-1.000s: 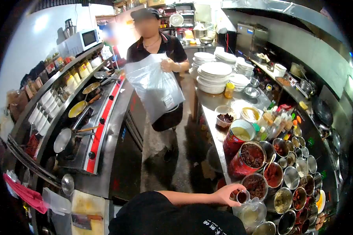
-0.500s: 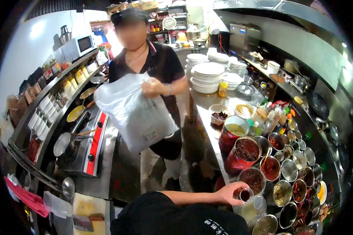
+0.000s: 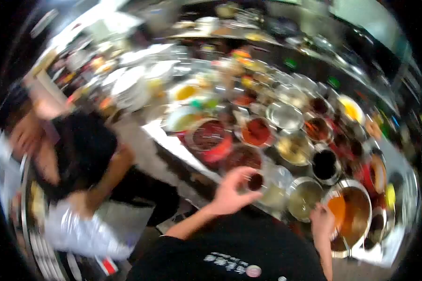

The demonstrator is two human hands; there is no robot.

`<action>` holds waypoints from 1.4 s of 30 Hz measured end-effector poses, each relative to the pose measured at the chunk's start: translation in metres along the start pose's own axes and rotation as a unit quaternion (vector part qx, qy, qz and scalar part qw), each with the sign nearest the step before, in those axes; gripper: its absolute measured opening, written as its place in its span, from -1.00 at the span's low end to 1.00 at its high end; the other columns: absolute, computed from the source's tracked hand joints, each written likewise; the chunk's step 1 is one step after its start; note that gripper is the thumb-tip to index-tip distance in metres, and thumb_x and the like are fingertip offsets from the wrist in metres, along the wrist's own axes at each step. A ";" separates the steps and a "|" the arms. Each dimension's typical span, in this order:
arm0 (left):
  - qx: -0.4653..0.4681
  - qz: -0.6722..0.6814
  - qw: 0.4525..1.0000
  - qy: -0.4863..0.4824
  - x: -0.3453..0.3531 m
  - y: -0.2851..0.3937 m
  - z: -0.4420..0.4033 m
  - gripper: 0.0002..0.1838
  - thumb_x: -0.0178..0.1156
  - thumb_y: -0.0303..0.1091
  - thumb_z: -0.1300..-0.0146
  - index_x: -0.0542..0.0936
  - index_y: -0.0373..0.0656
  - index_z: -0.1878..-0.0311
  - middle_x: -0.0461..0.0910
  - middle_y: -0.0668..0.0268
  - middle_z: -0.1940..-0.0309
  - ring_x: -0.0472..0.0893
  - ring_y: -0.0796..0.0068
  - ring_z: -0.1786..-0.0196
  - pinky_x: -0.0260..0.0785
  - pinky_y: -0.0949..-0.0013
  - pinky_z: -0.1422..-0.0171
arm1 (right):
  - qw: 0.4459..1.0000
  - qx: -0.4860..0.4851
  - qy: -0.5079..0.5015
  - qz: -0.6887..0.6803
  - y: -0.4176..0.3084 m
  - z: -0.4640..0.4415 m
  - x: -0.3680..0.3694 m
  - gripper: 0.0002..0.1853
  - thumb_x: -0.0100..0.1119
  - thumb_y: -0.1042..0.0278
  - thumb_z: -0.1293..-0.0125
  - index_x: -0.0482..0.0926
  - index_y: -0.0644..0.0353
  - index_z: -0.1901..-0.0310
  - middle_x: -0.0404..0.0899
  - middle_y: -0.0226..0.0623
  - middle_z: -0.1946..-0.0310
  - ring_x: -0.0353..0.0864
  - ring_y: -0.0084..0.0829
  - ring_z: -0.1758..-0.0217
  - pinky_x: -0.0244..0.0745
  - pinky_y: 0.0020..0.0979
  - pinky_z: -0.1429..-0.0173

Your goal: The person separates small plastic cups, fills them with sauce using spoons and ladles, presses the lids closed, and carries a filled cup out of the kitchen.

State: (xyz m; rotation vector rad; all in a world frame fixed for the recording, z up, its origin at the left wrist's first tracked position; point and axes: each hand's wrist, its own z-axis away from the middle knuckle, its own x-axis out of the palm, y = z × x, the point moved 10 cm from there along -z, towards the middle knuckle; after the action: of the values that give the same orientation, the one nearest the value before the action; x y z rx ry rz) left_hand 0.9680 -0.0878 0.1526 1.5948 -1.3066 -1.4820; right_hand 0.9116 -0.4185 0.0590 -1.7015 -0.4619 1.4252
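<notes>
My left hand (image 3: 232, 189) is closed round a small cup (image 3: 255, 181) of dark liquid, above the containers at the counter's near edge. A clear plastic container (image 3: 277, 185) stands just right of that cup. My right hand (image 3: 322, 220) has its fingers drawn together at the left rim of a large metal pot (image 3: 361, 225) holding brownish-orange liquid. Whatever the fingers grip is too blurred to name. A bright orange patch shows in the pot beside them. Left of my right hand stands a metal bowl (image 3: 305, 199) of pale, cloudy liquid.
Several metal containers of sauces and ingredients crowd the counter, among them red sauce (image 3: 256, 132) and a black-filled pot (image 3: 326, 164). Stacked white plates (image 3: 131, 89) stand farther back. At left, another person (image 3: 84, 150) bends over with a white plastic bag (image 3: 86, 229). Motion blurs the view.
My view has swung right, toward the sauce containers. My right hand has come into view at the large pot. My left hand still holds the cup. The other person now bends down, the bag lower.
</notes>
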 end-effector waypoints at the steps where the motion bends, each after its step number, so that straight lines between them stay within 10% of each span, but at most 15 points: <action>1: 0.009 -0.005 1.000 -0.009 0.001 0.006 -0.007 -0.36 0.41 -0.39 0.10 0.41 -0.18 -0.12 0.44 0.28 -0.01 0.45 0.47 -0.03 0.31 0.40 -0.15 | 0.999 -0.032 0.006 0.018 -0.027 0.008 -0.007 -0.82 0.12 0.42 -0.22 0.60 0.28 0.18 0.54 -0.28 0.56 0.48 -0.49 0.53 0.38 -0.45 0.42; 2: 0.011 0.048 0.999 -0.022 0.005 0.008 -0.014 -0.39 0.38 -0.45 0.06 0.38 -0.21 -0.12 0.44 0.25 -0.01 0.47 0.46 -0.04 0.34 0.40 -0.14 | 0.989 -0.127 0.040 0.058 -0.038 0.012 -0.008 -0.83 0.10 0.42 -0.25 0.59 0.31 0.20 0.56 -0.23 0.55 0.54 -0.47 0.53 0.40 -0.45 0.42; 7: 0.006 0.163 0.985 -0.064 0.005 0.006 -0.055 -0.38 0.27 -0.68 0.03 0.26 -0.34 -0.14 0.39 0.13 -0.05 0.47 0.36 -0.10 0.36 0.36 -0.21 | 0.994 0.079 0.015 -0.073 -0.013 0.017 -0.008 -0.79 0.03 0.43 -0.33 0.51 0.45 0.17 0.57 -0.22 0.57 0.58 -0.54 0.54 0.45 -0.54 0.44; 17: 0.014 0.146 0.977 -0.157 -0.005 -0.012 -0.091 -0.29 0.30 -0.71 0.13 0.23 -0.31 -0.16 0.36 0.09 -0.10 0.41 0.32 -0.17 0.30 0.29 -0.27 | 0.980 0.159 0.080 -0.090 -0.017 0.027 0.002 -0.80 0.01 0.46 -0.33 0.50 0.46 0.16 0.56 -0.23 0.53 0.55 -0.58 0.50 0.47 -0.55 0.42; 42: -0.006 0.176 0.971 -0.160 -0.017 -0.049 -0.098 -0.31 0.31 -0.67 0.13 0.27 -0.32 -0.14 0.38 0.12 -0.07 0.40 0.31 -0.17 0.23 0.29 -0.32 | 0.983 0.088 0.137 -0.079 -0.034 0.053 0.002 -0.82 0.06 0.45 -0.30 0.54 0.36 0.15 0.60 -0.18 0.48 0.60 -0.50 0.52 0.51 -0.48 0.42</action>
State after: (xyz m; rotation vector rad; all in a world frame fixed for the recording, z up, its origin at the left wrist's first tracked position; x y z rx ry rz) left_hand 1.0769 -0.0746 0.1342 1.0687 -1.6545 -1.5521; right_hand 0.8712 -0.3781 0.0846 -1.6459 -0.3011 1.0668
